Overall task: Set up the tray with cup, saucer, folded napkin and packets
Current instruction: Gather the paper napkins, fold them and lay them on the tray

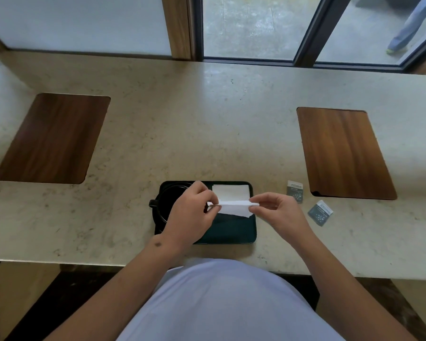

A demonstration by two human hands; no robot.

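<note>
I see my left hand (191, 212) and my right hand (274, 212) each pinching one end of a white napkin (234, 207), holding it up over the dark tray (231, 230). Another white napkin (230, 191) lies flat at the back of the tray. A dark cup (165, 203) sits on the left side of the tray, partly hidden by my left hand. Two small packets (295, 190) (320, 212) lie on the stone counter (207, 119), just right of the tray

1 tray (231, 232), 2 napkins (234, 208), 2 pkts (295, 191), 2 wood mats (52, 139), 1 cup (166, 200)
</note>
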